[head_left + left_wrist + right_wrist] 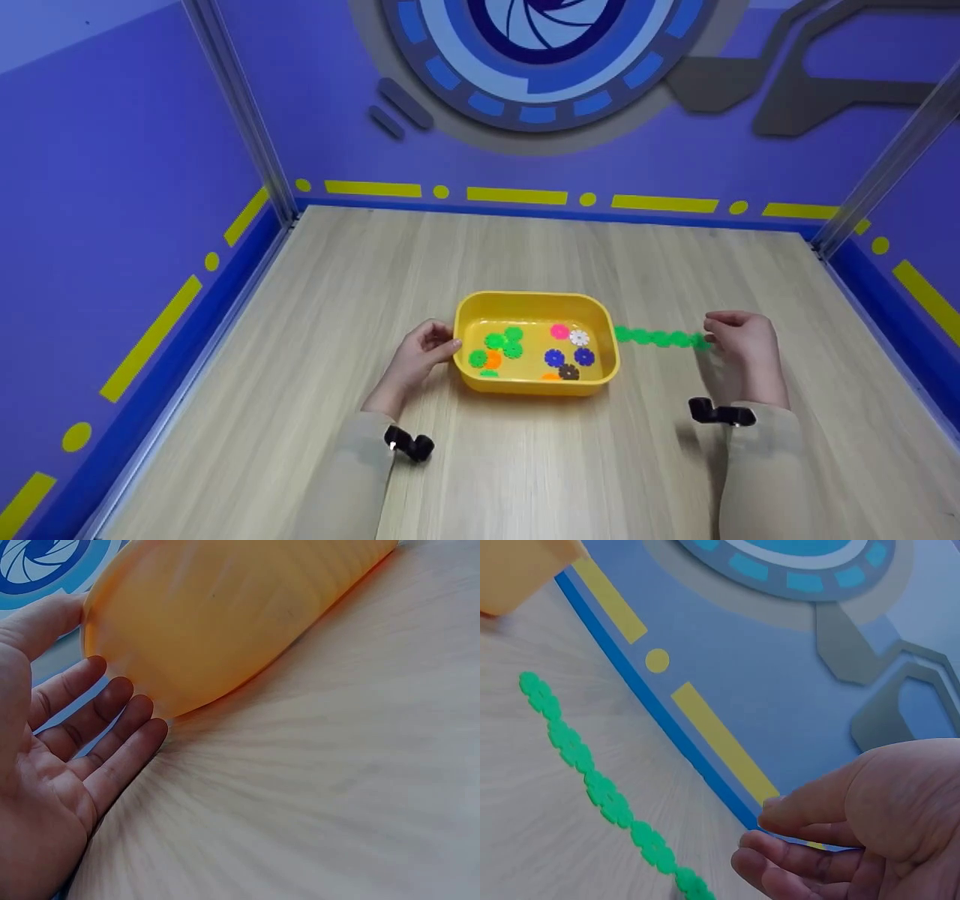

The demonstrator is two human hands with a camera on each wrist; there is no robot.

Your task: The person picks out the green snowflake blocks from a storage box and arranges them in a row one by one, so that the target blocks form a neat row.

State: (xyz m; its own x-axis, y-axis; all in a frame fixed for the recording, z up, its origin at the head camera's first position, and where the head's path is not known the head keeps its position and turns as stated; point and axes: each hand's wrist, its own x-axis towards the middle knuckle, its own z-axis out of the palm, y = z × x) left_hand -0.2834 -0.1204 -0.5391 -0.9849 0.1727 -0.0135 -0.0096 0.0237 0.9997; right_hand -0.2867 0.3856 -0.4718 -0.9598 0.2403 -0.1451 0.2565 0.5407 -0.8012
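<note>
The left hand holds the yellow tub by its left edge. The right hand, thumb and fingers nearly together, is near the green disc chain, between the tub and the table's right edge.

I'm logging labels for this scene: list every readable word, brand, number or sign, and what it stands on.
None: no word, brand or number can be read.
The wall bears only graphics.
The yellow bin and green chain show no lettering.
The wrist cameras are too small to check.
</note>
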